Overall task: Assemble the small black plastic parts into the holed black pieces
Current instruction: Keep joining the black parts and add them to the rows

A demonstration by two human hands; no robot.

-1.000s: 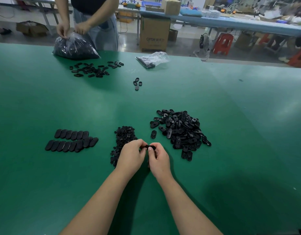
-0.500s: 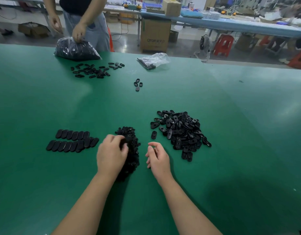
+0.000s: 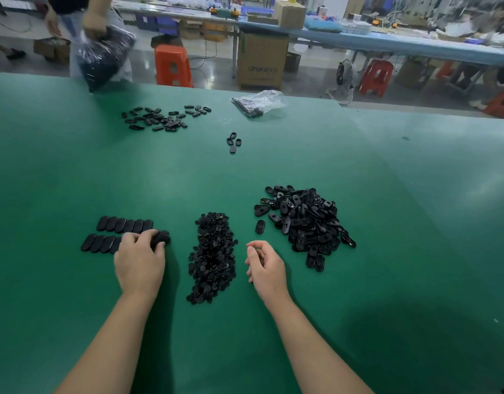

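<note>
A long heap of small black plastic parts (image 3: 214,257) lies on the green table (image 3: 387,251) between my hands. To its right is a bigger pile of holed black pieces (image 3: 305,223). At the left, two rows of finished black ovals (image 3: 117,233) lie side by side. My left hand (image 3: 140,257) rests at the right end of the front row, its fingertips curled on the last oval piece (image 3: 161,238). My right hand (image 3: 263,264) hovers between the two heaps with loosely curled fingers and holds nothing.
Farther back lie a scatter of black pieces (image 3: 165,116), three loose pieces (image 3: 233,142) and a clear plastic bag (image 3: 259,102). A person at the far left edge lifts a bag of black parts (image 3: 103,55). Stools, boxes and benches stand beyond.
My hands came apart from working one piece together. My left hand went across the small-parts heap to the rows of ovals. The person at the back lifted the bag off the table.
</note>
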